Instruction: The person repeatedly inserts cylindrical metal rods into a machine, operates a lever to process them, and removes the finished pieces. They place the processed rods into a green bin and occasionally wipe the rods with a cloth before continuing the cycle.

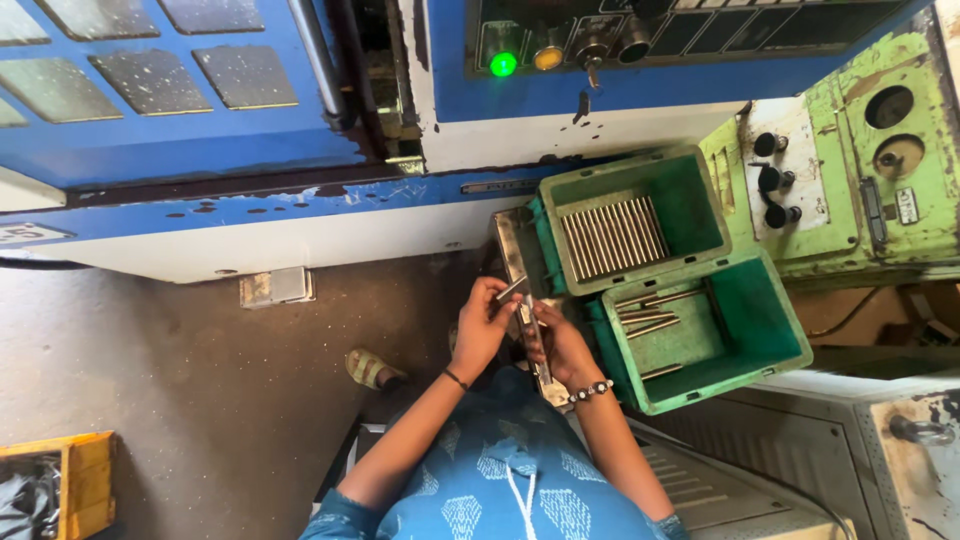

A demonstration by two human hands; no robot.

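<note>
I see left hand [482, 325] pinching a short metal rod [511, 290] and right hand [562, 345] clenched on a slim gauge tool [533, 345], just left of the near green bin [760, 350]. Risk, imo: rod slips from fingertips, drops to floor [180, 380].

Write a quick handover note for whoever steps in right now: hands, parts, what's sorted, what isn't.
Left hand: holds a short metal rod.
Right hand: holds a slim gauge-like tool against it.
Upper green bin: rods lined up in a neat row.
Lower green bin: a few loose rods.
Done or left: which bin holds finished rods cannot be told.
</note>
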